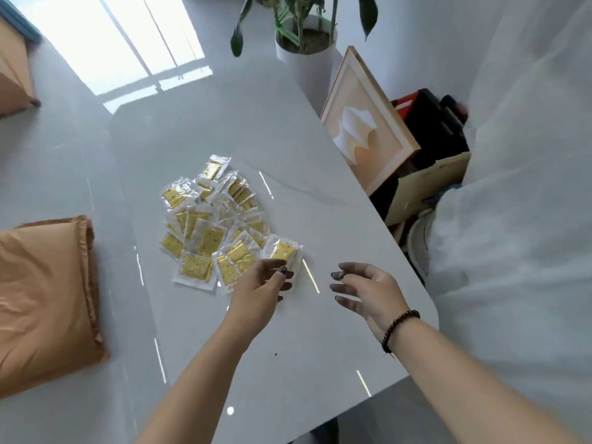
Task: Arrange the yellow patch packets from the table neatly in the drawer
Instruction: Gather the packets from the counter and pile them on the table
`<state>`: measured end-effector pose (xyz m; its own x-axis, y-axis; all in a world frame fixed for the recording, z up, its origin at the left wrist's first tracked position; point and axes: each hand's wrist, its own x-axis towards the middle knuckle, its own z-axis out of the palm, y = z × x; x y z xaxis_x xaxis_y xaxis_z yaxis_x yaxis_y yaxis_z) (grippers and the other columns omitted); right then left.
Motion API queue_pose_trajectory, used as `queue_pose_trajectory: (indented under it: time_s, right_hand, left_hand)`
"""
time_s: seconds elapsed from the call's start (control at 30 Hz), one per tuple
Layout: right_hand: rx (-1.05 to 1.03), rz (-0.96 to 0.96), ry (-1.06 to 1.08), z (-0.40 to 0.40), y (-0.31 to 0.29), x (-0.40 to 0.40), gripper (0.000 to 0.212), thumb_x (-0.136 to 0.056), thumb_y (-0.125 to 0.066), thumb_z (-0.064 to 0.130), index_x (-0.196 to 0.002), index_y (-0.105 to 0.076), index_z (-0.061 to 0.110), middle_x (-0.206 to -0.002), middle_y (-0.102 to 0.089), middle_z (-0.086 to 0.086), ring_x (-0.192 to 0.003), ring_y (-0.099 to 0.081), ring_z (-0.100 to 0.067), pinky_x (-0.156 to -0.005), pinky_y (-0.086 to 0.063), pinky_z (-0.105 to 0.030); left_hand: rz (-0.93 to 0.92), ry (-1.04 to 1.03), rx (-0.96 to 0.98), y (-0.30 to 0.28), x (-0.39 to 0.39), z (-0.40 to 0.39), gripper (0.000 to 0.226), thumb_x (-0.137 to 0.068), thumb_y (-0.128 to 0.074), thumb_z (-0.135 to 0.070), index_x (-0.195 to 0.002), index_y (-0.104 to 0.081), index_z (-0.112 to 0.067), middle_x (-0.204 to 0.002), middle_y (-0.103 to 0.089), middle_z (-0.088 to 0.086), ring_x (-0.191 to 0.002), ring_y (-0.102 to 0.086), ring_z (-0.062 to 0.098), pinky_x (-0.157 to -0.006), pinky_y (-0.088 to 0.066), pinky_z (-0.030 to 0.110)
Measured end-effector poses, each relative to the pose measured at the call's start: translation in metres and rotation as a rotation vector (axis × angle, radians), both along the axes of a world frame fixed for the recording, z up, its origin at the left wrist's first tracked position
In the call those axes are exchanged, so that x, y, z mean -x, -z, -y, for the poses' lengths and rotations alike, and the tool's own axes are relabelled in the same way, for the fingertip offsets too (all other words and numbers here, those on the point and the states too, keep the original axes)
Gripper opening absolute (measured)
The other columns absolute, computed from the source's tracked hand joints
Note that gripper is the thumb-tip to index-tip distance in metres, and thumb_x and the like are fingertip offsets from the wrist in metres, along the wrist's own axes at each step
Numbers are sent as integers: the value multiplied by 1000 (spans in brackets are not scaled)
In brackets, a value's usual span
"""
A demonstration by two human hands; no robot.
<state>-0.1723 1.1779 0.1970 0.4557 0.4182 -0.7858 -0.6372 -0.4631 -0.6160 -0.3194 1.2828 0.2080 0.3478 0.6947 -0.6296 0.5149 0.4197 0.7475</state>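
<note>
A loose heap of several yellow patch packets [208, 229] in clear wrappers lies on the glossy white table [288, 347]. The nearest packet [282, 249] sits at the heap's right front corner. My left hand [262, 286] hovers at the heap's near edge, its fingertips at that packet's lower edge, fingers loosely bent; a grip does not show. My right hand [362, 290], with a dark bead bracelet on the wrist, floats to the right of the heap over bare table, fingers relaxed and holding nothing. No drawer is in view.
An orange cushion [45, 299] lies on the floor at the left. Beyond the table's right edge stand a framed picture [365, 123], a cardboard box [429, 184] and a white plant pot [307, 56]. White fabric [519, 219] fills the right side.
</note>
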Motion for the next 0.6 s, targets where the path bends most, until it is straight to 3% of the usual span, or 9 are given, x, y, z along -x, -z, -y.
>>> queue_pose_trajectory:
  time_s: [0.23,0.43,0.6]
  right_hand:
    - [-85,60,173,133,-85,-20,17,-90,-52,-4,-98,-64,6,-89,-71,-10,-74,-68,-20,-64,-53,-29]
    - [-141,158,355,273,-134,-34,17,-89,-53,-6,-94,-64,6,-81,-72,-8,-68,-69,-19,-60,-52,-28]
    - [-155,211,565,415,-161,-19,17,-89,-52,-7,-92,-64,5,-82,-73,-11,-71,-69,-24,-64,-53,-32]
  left_hand:
    - [92,223,0,-85,-46,106,23,-98,-46,-8,-110,-63,-18,-100,-73,0,-92,-69,17,-81,-52,31]
    - [135,477,-14,-126,-86,218,24,-97,-46,-8,-109,-65,-18,-96,-74,-2,-90,-70,17,-81,-54,33]
    - [200,665,28,-151,-110,335,23,-97,-47,-6,-107,-64,-16,-93,-73,-1,-81,-68,14,-66,-52,19]
